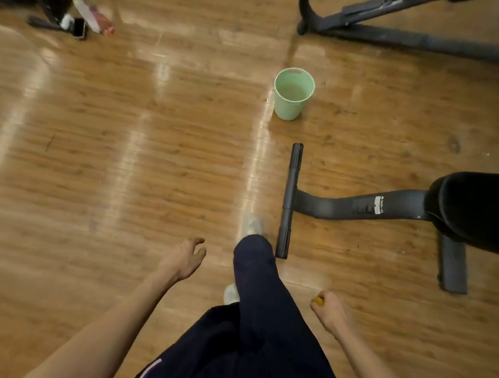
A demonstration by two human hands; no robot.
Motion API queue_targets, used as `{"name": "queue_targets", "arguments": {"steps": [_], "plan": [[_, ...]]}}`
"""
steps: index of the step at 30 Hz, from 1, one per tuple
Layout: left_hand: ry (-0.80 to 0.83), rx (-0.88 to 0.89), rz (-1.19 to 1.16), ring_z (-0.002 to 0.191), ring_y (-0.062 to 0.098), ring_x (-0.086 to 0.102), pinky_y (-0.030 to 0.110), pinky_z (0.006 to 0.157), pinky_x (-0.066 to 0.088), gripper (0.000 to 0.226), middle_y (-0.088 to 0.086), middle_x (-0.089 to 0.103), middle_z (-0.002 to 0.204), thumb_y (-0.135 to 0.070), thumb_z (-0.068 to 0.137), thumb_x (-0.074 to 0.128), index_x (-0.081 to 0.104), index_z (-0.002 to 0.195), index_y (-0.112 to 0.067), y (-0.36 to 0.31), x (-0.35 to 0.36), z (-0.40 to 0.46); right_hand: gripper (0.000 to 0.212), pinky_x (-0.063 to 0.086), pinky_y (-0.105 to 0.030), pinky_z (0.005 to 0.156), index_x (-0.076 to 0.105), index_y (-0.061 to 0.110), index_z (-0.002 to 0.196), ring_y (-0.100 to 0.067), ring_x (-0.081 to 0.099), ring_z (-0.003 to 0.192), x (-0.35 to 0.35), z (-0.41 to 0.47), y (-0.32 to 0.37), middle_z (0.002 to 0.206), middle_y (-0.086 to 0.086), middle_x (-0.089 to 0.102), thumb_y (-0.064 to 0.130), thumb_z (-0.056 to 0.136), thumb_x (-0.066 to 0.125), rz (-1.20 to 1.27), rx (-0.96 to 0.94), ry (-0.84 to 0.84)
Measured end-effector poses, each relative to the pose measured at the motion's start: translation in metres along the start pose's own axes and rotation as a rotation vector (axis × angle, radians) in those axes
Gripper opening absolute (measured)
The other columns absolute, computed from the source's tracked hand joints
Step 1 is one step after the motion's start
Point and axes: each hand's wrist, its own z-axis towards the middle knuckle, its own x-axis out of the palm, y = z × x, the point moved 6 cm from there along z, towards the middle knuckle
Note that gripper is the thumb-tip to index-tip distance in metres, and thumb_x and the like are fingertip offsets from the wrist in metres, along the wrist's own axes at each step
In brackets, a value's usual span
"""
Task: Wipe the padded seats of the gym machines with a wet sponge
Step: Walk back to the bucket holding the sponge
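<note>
Left hand hangs with fingers loosely spread, holding nothing, over the glossy wooden plank floor. One pale green plastic bucket stands mid-floor. Right hand grips one small yellow sponge, mostly hidden. One black padded seat lies at the right edge.

Phone, bottles on wooden floor far left; dark trousers, pale shoes.

A white label on the machine's grey frame tube carries print too small to read.
</note>
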Motion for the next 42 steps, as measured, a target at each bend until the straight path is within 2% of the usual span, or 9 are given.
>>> {"name": "queue_targets", "arguments": {"steps": [4,10,14,21,26,29,32,37,42], "plan": [[0.009,-0.002,-0.007,0.138,0.025,0.041,0.031,0.109,0.033,0.045,0.010,0.043,0.150,-0.026,0.104,0.040,0.041,0.146,-0.009,-0.024,-0.049,0.064,0.018,0.033,-0.026,0.050,0.061,0.023,0.099,-0.018,0.058,0.078,-0.045,0.047,0.042,0.097,-0.001,0.065,0.034,0.092,0.049,0.050,0.009,0.007],[0.007,-0.072,0.024,0.136,0.025,0.045,0.032,0.112,0.033,0.043,0.011,0.050,0.146,-0.024,0.102,0.045,0.048,0.142,-0.008,-0.044,-0.129,0.140,0.016,0.040,-0.029,0.056,0.057,0.023,0.080,-0.025,0.062,0.082,-0.160,0.126,0.138,0.087,-0.001,0.062,0.032,0.090,0.048,0.097,-0.025,-0.004],[0.001,-0.141,-0.019,0.136,0.026,0.044,0.033,0.112,0.032,0.044,0.010,0.048,0.147,-0.022,0.102,0.045,0.045,0.143,-0.008,-0.052,-0.181,0.175,0.019,0.044,-0.029,0.066,0.064,0.020,0.098,-0.028,0.063,0.092,-0.255,0.164,0.219,0.101,-0.006,0.065,0.030,0.092,0.049,0.105,-0.119,-0.069],[0.067,-0.165,0.093,0.131,0.024,0.050,0.031,0.108,0.037,0.043,0.009,0.054,0.143,-0.025,0.101,0.046,0.049,0.141,-0.010,-0.080,-0.263,0.269,0.026,0.047,-0.032,0.063,0.068,0.012,0.092,-0.022,0.063,0.078,-0.365,0.236,0.330,0.089,-0.007,0.068,0.033,0.094,0.053,0.257,-0.240,-0.116],[0.137,-0.069,0.107,0.137,0.024,0.044,0.030,0.112,0.031,0.042,0.012,0.047,0.148,-0.018,0.101,0.046,0.047,0.141,-0.003,-0.144,-0.336,0.362,0.023,0.044,-0.030,0.067,0.064,0.021,0.100,-0.022,0.059,0.087,-0.399,0.277,0.344,0.102,-0.004,0.065,0.037,0.094,0.049,0.219,-0.054,-0.099],[0.175,0.016,0.198,0.138,0.024,0.042,0.030,0.112,0.032,0.044,0.007,0.044,0.150,-0.023,0.103,0.042,0.043,0.144,-0.007,-0.192,-0.379,0.412,0.024,0.040,-0.028,0.069,0.060,0.021,0.106,-0.026,0.061,0.101,-0.415,0.289,0.338,0.110,-0.005,0.064,0.039,0.096,0.048,0.227,0.076,-0.055],[0.195,0.092,0.294,0.137,0.023,0.043,0.032,0.112,0.033,0.045,0.006,0.045,0.149,-0.027,0.104,0.041,0.043,0.145,-0.010,-0.250,-0.418,0.457,0.026,0.040,-0.028,0.070,0.060,0.023,0.109,-0.027,0.061,0.104,-0.433,0.302,0.331,0.114,-0.006,0.063,0.040,0.095,0.046,0.311,0.174,-0.037],[0.240,0.207,0.431,0.134,0.024,0.046,0.034,0.109,0.037,0.046,0.006,0.048,0.148,-0.034,0.102,0.042,0.044,0.144,-0.015,-0.345,-0.446,0.521,0.025,0.043,-0.029,0.065,0.064,0.022,0.098,-0.027,0.062,0.094,-0.477,0.332,0.331,0.104,-0.006,0.066,0.042,0.092,0.050,0.496,0.256,-0.064],[0.226,0.259,0.469,0.130,0.025,0.051,0.033,0.105,0.039,0.044,0.006,0.052,0.144,-0.034,0.102,0.042,0.047,0.143,-0.019,-0.436,-0.439,0.561,0.020,0.051,-0.034,0.072,0.066,0.020,0.086,-0.022,0.061,0.085,-0.541,0.378,0.353,0.087,-0.002,0.067,0.040,0.086,0.064,0.753,0.169,-0.159]]}}
